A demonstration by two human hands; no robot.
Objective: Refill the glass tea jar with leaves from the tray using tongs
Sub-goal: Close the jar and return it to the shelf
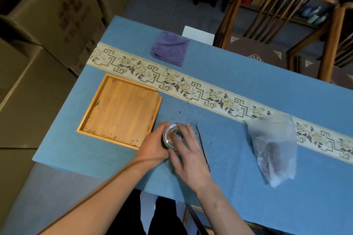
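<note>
A view from above onto a desk [248, 86] covered in blue cloth, crossed by a cream patterned runner [191, 86]. Near the front edge stands the glass tea jar [172, 135], seen from the top, its clear lid with a small round knob in place. The left hand [152, 145] wraps around the jar's left side, its grip closed against the glass wall. The right hand [188, 150] lies over the lid, fingers spread loosely across it; whether they press or pinch the knob cannot be told. The jar looks rigid, smooth and likely slippery, and breakable if knocked over, so holding it low around the body, as the left hand does, seems the safe place. Its contents are hidden by hands and lid. Just left of the jar sits the wooden tray [120, 108], almost bare, with only a few dark leaf scraps along its edges. More stray leaves dot the cloth near the jar. A thin dark stick, probably the tongs [203, 149], lies just right of the right hand. Farther right is a crumpled translucent bag [273, 147] holding something dark. A folded purple cloth [170, 48] rests at the far side.
</note>
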